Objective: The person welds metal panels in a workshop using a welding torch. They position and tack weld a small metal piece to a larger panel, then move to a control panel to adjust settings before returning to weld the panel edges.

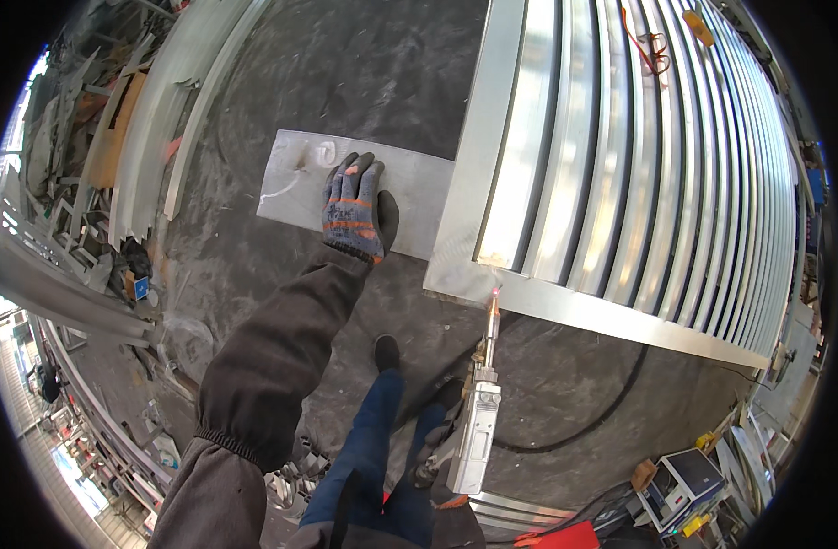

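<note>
The gloved left hand [353,209] lay palm down, fingers together and slightly bent, resting on a bare metal plate [291,183] without gripping it. The right hand [435,462] was closed around a handheld welding torch [478,430], whose body hid most of the fingers from me. The torch was on the near side of the slatted metal panel [456,233], its long axis running away from the person, nozzle pointing at the panel's near border by the left corner, a pinkish glow at the tip. The plate stretched lengthwise leftward from the panel's left border. Red-framed glasses [657,59] sat on the panel's slats. Well left of the panel, a brown box [131,119] stood beside long metal strips [163,101]; I couldn't make out its contents.
</note>
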Demonstrator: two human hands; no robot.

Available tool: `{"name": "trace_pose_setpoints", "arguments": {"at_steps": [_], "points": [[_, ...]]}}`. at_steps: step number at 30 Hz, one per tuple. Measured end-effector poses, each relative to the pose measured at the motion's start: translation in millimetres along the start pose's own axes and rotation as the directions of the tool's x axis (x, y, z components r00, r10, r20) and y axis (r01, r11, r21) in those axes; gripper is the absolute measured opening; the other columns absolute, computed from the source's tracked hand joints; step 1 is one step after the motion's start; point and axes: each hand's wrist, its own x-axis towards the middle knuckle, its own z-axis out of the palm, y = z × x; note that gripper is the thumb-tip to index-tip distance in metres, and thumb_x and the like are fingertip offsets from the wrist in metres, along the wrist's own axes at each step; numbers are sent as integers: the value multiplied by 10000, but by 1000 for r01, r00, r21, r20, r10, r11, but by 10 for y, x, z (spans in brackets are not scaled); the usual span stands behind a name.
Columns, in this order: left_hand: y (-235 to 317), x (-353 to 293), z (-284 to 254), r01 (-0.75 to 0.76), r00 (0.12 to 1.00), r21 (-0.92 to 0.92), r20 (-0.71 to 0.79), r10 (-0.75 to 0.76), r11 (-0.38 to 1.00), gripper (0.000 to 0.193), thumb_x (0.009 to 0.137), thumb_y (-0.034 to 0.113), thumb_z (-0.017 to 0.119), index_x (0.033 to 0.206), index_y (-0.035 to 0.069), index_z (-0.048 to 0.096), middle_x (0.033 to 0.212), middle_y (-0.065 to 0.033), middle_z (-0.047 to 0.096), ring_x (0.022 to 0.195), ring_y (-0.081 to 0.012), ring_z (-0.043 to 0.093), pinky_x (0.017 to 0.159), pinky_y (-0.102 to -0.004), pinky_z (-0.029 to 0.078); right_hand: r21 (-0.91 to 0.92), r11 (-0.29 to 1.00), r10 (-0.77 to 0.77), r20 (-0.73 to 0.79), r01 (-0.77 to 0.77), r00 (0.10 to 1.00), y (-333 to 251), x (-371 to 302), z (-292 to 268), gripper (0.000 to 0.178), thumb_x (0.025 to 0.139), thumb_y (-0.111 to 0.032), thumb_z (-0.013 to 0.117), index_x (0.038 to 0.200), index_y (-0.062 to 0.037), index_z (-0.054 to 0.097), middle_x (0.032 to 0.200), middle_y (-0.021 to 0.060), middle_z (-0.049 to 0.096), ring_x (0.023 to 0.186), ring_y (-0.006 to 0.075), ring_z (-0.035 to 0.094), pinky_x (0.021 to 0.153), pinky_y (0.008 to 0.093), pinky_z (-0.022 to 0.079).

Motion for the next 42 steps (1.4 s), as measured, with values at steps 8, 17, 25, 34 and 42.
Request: {"name": "trace_pose_setpoints", "arguments": {"at_steps": [8, 17, 25, 34, 42], "points": [[20, 51, -62, -20, 998, 27, 61, 18, 999, 451, 840, 122, 577, 1275, 3, 585, 1361, -219, 543, 1301, -433, 487, 1114, -532, 374, 63, 998, -4, 10, 4, 1000, -25, -12, -152, 492, 982, -548, 577, 1083, -66, 588, 881, 77, 596, 732, 164, 611, 677, 306, 500], [2, 58, -9, -1, 1000, -3, -4, 1, 1000, 399, 862, 131, 616, 1246, 22, 601, 1328, -210, 564, 1283, -426, 500, 1091, -520, 398, 270, 944, -199, -2, 192, 980, -68, -326, -898, 502, 973, -588, 554, 1010, -90, 614, 832, 80, 602, 731, 188, 619, 726, 334, 507], [2032, -513, -1133, 515, 857, -855, 513, -49, 66, 408, 1061, 118, 490, 1447, -12, 507, 1157, -111, 682, 935, -136, 659, 818, -292, 550, 656, 734, -337, 128, 175, 933, 118, -708, -1965, 522, 966, -623, 534, 945, -112, 638, 789, 81, 607, 731, 210, 625, 770, 360, 512], [2869, -624, -1544, 701, 704, -553, 433, 564, -451, 451, 1035, 135, 524, 1462, -11, 510, 1250, -98, 682, 758, -85, 612, 660, -266, 528, 718, 445, 1, 598, -536, 802, 1758, -635, -3032, 555, 957, -663, 511, 871, -137, 664, 741, 83, 613, 730, 234, 633, 819, 388, 518], [2895, -758, -1718, 715, 689, -514, 399, 605, -474, 241, 954, 64, 609, 1173, -30, 642, 1035, -109, 709, 670, -114, 646, 545, -258, 530, 649, 481, 80, 637, -589, 767, 1918, -736, -3157, 653, 928, -723, 473, 864, -101, 661, 671, 104, 587, 639, 254, 602, 718, 391, 500]]}}
